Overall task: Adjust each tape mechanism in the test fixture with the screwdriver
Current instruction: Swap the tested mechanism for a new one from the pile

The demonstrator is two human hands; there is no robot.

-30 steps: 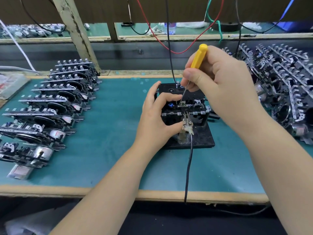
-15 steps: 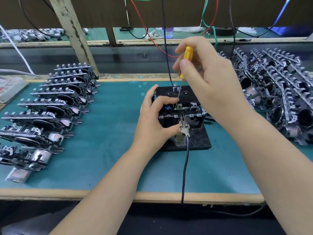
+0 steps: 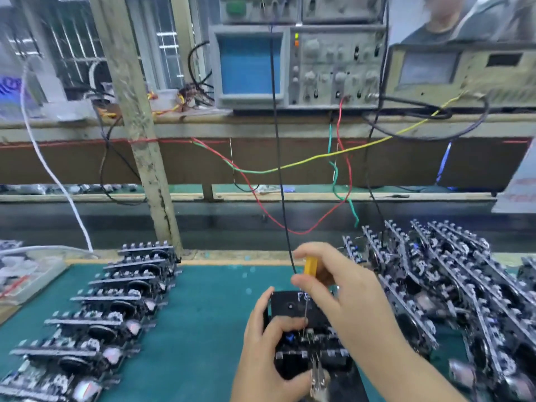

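Right hand (image 3: 345, 297) pinches the yellow screwdriver (image 3: 310, 266), its thin shaft down on the tape mechanism (image 3: 311, 339) seated in the black test fixture (image 3: 290, 304); left hand (image 3: 266, 349) grips the fixture's left side on the green mat (image 3: 203, 314), rows of mechanisms (image 3: 110, 311) on either side

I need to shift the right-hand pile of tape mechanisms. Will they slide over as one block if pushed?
Probably not. The tape mechanisms lean loosely against each other in rows, so a push would likely topple or spread them. Their toothed metal edges look apt to snag. Likely heavy for their size, being mostly metal.
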